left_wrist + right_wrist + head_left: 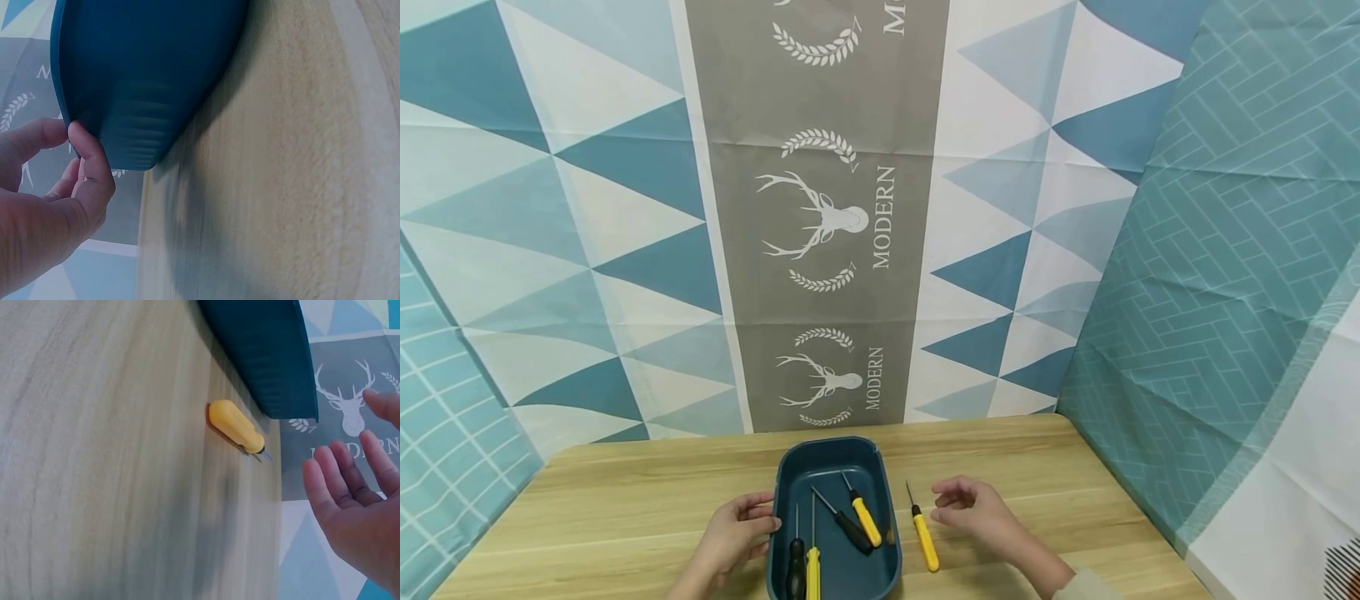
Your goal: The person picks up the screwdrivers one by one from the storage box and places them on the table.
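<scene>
A dark blue plastic tray [852, 577] stands on the table in the head view, holding several screwdrivers. My left hand [733, 533] pinches the tray's left rim between thumb and fingers, as the left wrist view of the tray [150, 62] also shows. A yellow-handled screwdriver [927, 546] with a black collar lies on the table just right of the tray. Beside it, my right hand [977, 512] hovers with relaxed fingers and holds nothing. The right wrist view shows this hand [362, 512] apart from the screwdriver [232, 424].
Inside the tray lie a black screwdriver [795, 571], a yellow one [813, 575], another black one [853, 533] and a yellow-and-black one [867, 521]. The wooden table [625, 508] meets patterned cloth [820, 292] at the back.
</scene>
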{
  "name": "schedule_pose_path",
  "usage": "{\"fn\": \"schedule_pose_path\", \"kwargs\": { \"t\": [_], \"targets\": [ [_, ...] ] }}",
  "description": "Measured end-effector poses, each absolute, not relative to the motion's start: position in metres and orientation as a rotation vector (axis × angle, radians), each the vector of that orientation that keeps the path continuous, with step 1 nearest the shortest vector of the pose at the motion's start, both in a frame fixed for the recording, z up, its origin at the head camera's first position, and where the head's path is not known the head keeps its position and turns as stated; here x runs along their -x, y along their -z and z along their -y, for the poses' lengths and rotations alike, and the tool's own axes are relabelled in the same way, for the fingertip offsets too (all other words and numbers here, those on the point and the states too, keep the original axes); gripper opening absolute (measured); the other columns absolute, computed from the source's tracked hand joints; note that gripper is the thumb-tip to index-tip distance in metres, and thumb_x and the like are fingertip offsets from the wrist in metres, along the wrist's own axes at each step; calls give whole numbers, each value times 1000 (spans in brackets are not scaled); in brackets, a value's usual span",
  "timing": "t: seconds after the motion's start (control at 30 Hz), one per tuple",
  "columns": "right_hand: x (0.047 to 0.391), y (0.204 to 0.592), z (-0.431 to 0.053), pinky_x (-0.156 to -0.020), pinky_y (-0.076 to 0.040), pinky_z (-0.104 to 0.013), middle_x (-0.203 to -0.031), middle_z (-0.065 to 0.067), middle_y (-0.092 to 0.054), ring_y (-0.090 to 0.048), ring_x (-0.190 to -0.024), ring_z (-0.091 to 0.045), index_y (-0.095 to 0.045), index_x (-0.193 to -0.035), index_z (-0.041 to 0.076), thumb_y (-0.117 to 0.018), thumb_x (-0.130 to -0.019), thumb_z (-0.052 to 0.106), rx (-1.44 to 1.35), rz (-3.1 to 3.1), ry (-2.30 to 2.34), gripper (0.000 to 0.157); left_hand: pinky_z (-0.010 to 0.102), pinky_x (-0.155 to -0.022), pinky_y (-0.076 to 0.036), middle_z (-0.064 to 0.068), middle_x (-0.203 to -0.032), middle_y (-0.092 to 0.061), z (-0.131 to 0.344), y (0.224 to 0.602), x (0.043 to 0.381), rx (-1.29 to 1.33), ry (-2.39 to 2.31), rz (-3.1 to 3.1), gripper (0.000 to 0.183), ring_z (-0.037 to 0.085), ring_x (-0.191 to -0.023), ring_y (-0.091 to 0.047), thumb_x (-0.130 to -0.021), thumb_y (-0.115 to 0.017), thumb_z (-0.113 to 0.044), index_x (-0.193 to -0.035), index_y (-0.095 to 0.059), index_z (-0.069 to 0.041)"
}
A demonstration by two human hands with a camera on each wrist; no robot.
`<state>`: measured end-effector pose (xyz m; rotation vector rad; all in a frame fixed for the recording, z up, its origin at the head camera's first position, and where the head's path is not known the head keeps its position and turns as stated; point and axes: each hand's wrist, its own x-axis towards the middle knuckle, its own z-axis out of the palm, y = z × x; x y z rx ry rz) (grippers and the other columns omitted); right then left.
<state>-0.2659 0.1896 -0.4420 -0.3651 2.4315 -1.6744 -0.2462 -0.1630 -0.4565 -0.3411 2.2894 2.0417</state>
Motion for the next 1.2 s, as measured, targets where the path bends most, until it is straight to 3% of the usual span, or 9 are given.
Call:
{"fn": "schedule_pose_path", "kwargs": {
  "t": [0.17, 0.57, 1.03, 1.2],
  "targets": [
    [265, 436, -192, -73, -51, -25, -103, -11, -63, -58, -89, -16, -59, -116, 2, -72, -81, 25, 400, -2393, 1699, 44, 35, -63, -53, 19, -104, -58, 163, 457, 246, 346, -2040, -2284, 51, 18, -80, -57, -78, -64, 3, -126, -47, 9],
    [261, 425, -185, -75, -51, -22, -103, -13, -64, -58, -89, -17, -59, -114, 1, -72, -81, 22, 462, -2337, 1719, 41, 35, -63, -53, 19, -103, -58, 162, 455, 245, 344, -2042, -2288, 50, 18, -79, -58, -79, -64, 3, -125, -48, 10],
    [259, 422, -174, -75, -51, -21, -107, -23, -61, -59, -89, -17, -58, -115, -2, -72, -82, 22, 539, -2282, 1711, 43, 35, -64, -53, 21, -105, -58, 163, 455, 245, 351, -2017, -2307, 50, 18, -79, -58, -79, -64, 2, -125, -48, 9],
    [258, 422, -169, -76, -51, -22, -105, -16, -63, -59, -90, -17, -58, -115, -3, -70, -83, 20, 559, -2269, 1701, 42, 35, -64, -53, 21, -106, -58, 163, 455, 245, 342, -2010, -2304, 50, 18, -79, -58, -79, -65, 1, -126, -48, 9]
  ]
}}
